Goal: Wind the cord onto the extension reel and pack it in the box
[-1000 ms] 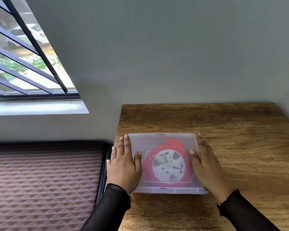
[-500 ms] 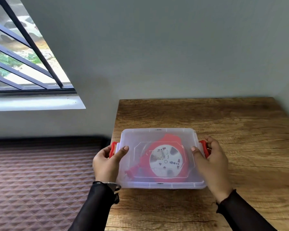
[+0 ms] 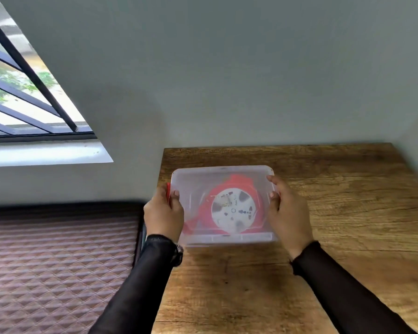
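Hands: my left hand (image 3: 163, 212) and right hand (image 3: 287, 210) now grip the lidded box's (image 3: 223, 175) ends, no longer pressing its lid, at the worktop's (image 3: 336, 189) left edge; reel (image 3: 233, 209) looks packed.

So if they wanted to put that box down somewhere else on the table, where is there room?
Bare wood lies right of the box, beyond the right hand, out to the table edge. A strip runs between box and wall, another in front toward the person. The left side is tight: the left hand hangs over the table's edge.

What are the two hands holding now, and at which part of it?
Both hold the clear plastic box by its short ends: left hand at the red latch, right hand at the opposite end.
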Tool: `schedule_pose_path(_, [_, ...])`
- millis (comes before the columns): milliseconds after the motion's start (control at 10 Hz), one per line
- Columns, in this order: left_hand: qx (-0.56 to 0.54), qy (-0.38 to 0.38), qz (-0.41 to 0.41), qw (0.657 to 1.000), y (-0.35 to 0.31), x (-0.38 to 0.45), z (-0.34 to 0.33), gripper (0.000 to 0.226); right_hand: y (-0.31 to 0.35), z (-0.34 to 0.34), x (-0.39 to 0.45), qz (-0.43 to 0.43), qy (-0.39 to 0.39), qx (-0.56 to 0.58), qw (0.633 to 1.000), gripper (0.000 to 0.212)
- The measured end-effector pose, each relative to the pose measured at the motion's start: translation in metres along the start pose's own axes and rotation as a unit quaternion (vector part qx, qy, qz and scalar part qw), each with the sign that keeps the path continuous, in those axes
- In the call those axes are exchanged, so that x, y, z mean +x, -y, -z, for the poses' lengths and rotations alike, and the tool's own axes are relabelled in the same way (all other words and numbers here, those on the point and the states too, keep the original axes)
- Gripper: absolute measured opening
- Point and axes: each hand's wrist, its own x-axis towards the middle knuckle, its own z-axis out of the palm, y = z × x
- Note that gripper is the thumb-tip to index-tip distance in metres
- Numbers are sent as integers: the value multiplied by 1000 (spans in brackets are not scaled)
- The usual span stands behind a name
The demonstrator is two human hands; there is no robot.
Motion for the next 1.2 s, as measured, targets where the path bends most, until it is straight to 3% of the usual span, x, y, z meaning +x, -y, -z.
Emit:
schedule_pose_path(400, [4, 42, 6, 999, -53, 141, -84, 28, 2, -24, 162, -37, 20, 16, 999, 41])
schedule_pose_path(600, [-5, 23, 30, 999, -45, 149, -92, 28, -7, -33, 171, -34, -3, 19, 999, 38])
schedule_pose_path(700, [6, 13, 18, 1000, -51, 146, -89, 40, -6, -31, 173, -44, 23, 20, 999, 45])
schedule_pose_path(800, [127, -20, -115, 985, -54, 136, -83, 52, -5, -24, 175, -33, 100, -46, 993, 61])
schedule_pose_path(900, [257, -18, -258, 931, -72, 130, -75, 62, 1, -7, 179, 4, 120, -212, 970, 65])
schedule_pose_path(1000, [318, -63, -337, 884, -122, 136, -58, 70, 25, 29, 195, 102, 34, -277, 955, 64])
schedule_pose_path(1100, [331, -167, -381, 847, -213, 154, -16, 77, 75, 94, 231, 231, -104, -304, 918, 66])
schedule_pose_path(1200, [299, -254, -407, 825, -291, 158, 26, 83, 123, 159, 256, 281, -215, -334, 874, 71])
